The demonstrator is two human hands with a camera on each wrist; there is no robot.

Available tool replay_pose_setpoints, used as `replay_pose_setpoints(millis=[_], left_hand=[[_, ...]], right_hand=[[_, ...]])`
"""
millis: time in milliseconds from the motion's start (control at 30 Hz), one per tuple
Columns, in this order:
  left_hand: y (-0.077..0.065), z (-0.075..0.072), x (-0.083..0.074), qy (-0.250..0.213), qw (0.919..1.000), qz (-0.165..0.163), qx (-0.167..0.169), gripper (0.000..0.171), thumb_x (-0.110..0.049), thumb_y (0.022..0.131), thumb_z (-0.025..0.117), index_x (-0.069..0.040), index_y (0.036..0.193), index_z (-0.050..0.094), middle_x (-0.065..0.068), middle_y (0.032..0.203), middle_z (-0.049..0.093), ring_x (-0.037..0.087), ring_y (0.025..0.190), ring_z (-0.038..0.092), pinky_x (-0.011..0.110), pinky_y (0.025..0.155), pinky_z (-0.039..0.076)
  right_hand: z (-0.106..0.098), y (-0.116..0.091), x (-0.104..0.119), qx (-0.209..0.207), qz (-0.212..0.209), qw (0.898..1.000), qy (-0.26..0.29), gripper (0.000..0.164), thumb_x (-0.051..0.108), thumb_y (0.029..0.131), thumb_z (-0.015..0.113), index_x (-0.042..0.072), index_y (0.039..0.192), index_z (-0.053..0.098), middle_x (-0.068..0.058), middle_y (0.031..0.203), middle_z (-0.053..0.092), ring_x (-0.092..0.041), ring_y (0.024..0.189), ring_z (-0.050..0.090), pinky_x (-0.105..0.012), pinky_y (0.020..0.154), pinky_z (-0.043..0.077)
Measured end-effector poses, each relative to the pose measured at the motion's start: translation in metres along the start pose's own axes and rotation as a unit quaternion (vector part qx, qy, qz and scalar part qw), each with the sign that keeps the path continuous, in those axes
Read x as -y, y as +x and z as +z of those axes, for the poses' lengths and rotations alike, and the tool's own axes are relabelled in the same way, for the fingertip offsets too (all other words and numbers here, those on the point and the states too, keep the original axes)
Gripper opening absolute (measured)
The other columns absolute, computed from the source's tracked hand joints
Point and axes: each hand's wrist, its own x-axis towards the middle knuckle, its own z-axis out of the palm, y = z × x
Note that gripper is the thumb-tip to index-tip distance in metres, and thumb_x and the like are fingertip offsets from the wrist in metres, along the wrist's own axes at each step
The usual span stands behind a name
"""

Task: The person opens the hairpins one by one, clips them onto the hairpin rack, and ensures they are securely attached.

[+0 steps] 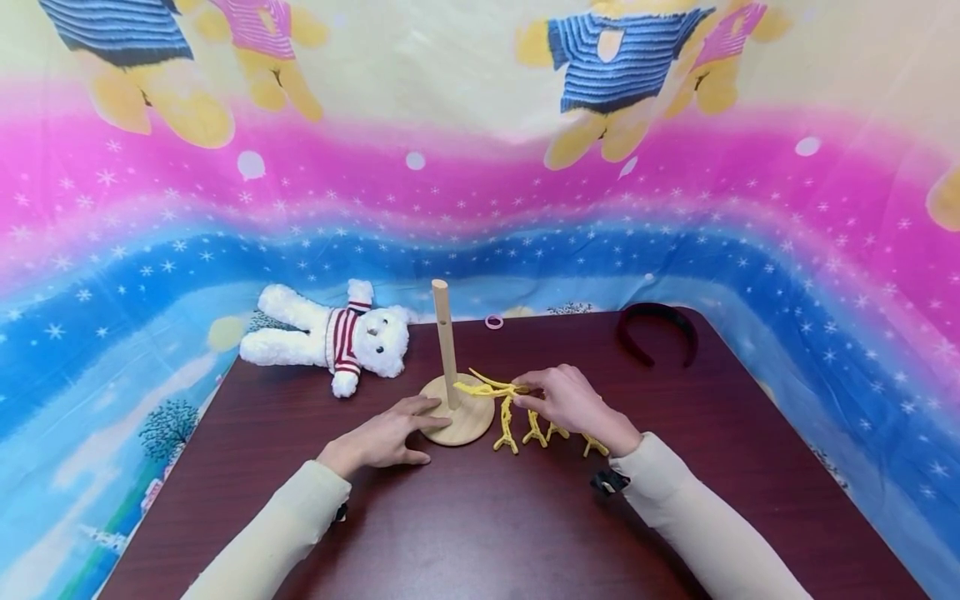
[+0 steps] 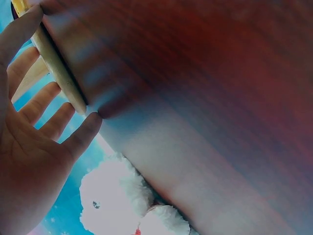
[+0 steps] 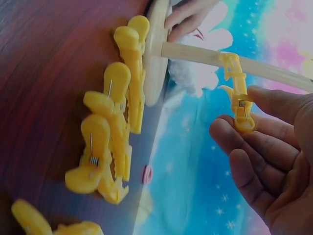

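A round wooden base (image 1: 474, 423) carries an upright wooden post (image 1: 447, 350). My left hand (image 1: 382, 437) lies at the left side of the base with fingers spread and fingertips on it; in the left wrist view these fingers (image 2: 78, 137) reach the base's edge. Between thumb and fingers, my right hand (image 1: 566, 396) pinches a yellow plastic clothespin (image 3: 239, 93) by its handle end. That clothespin points left, its parted tips close to the post's lower part. More yellow clothespins (image 3: 115, 93) stand in a row on the table, right of the base and under my right hand.
On the back left of the dark red-brown table (image 1: 480, 525) lies a white teddy bear (image 1: 378, 342) in a striped shirt. A small pink ring (image 1: 493, 322) sits behind the post. At the back right is a dark red headband (image 1: 657, 310). A printed cloth (image 1: 480, 192) hangs around.
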Motion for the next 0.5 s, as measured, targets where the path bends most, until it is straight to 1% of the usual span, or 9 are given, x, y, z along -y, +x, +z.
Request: replay_pose_setpoints(millis=[233,367,500], left_hand=[[0.001,-0.001,0.000,0.000,1.0000,-0.001,0.003,0.062,-0.032,0.087,0.077,-0.024,0.145,0.055,0.014,0.159,0.039,0.038,0.148,0.032,0.053,0.117,0.035],[0.000,-0.001,0.000,-0.002,1.0000,0.001,0.004,0.062,-0.032,0.087,0.077,-0.024,0.145,0.055,0.014,0.159,0.038,0.038,0.148,0.032,0.053,0.117,0.035],[0.001,-0.001,0.000,-0.002,1.0000,-0.002,0.008,0.062,-0.032,0.088,0.077,-0.024,0.145,0.054,0.013,0.159,0.038,0.037,0.149,0.031,0.053,0.118,0.034]], right_hand=[[0.010,0.008,0.007,-0.006,-0.011,1.000,-0.008,0.024,0.030,0.092,0.073,0.020,0.112,0.078,0.004,0.097,0.079,0.001,0.054,0.048,-0.020,0.056,0.041],[0.016,0.012,0.011,-0.010,-0.014,1.000,-0.007,0.024,0.030,0.091,0.074,0.018,0.112,0.078,0.002,0.097,0.079,0.000,0.050,0.044,-0.020,0.055,0.040],[0.021,0.016,0.014,-0.013,-0.016,1.000,-0.010,0.025,0.029,0.090,0.074,0.017,0.112,0.078,0.000,0.098,0.079,-0.001,0.050,0.044,-0.020,0.055,0.040]])
